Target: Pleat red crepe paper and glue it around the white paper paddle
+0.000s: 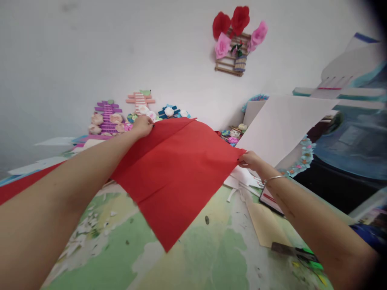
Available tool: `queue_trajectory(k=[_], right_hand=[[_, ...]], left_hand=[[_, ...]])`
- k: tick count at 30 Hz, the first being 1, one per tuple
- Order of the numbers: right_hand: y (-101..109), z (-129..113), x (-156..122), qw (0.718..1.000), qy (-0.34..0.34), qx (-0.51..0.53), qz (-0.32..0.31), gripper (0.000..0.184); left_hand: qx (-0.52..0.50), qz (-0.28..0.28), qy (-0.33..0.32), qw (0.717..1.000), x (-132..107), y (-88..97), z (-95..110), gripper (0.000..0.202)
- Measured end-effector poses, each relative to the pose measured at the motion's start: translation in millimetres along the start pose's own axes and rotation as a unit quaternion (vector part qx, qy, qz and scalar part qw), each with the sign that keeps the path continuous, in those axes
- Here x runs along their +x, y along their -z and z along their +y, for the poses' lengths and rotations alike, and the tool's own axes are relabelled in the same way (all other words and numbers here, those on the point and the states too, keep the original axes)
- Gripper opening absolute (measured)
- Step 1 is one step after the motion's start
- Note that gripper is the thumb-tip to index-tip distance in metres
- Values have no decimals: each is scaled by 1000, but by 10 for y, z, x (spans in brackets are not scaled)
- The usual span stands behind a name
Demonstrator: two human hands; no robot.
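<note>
Head view: the left hand (143, 126) and right hand (251, 159) pinch the red sheet (184, 161) at opposite sides, above the table (202, 249), one corner toward its near edge; presumably light, limp, crease-prone, best gripped at corners.

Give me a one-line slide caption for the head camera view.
Left hand and right hand hold a red sheet above a green-patterned table, with red and pink flowers on the wall behind.

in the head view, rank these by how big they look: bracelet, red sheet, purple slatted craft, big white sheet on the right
1. Red sheet
2. Big white sheet
3. Purple slatted craft
4. Bracelet
</note>
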State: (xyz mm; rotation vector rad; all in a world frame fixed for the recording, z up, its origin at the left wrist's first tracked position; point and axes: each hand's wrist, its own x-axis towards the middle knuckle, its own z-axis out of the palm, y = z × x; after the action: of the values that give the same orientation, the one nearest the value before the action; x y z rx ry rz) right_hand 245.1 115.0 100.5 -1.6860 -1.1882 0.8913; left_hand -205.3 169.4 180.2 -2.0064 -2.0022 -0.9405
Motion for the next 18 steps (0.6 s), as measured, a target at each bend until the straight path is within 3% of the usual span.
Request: queue_trajectory(k=[2, 6, 10, 14, 18], right_hand=[[31, -86, -212, 999, 21, 35, -16, 16], [113, -243, -725, 994, 53, 92, -41, 24], [321, -273, -1322, 987, 66, 136, -51, 29], [628, -141, -1959, 971, 79, 206, -89, 41], [861, -1, -2648, 967, 75, 227, -87, 40]], left_hand=[[11, 11, -4, 1000, -16, 259, -9, 23], [26, 47, -8, 999, -72, 788, -30, 27], [30, 70, -12, 997, -182, 1308, -13, 28], [11, 14, -53, 998, -393, 1757, 72, 29], [-26, -58, -90, 994, -550, 1968, 174, 29]])
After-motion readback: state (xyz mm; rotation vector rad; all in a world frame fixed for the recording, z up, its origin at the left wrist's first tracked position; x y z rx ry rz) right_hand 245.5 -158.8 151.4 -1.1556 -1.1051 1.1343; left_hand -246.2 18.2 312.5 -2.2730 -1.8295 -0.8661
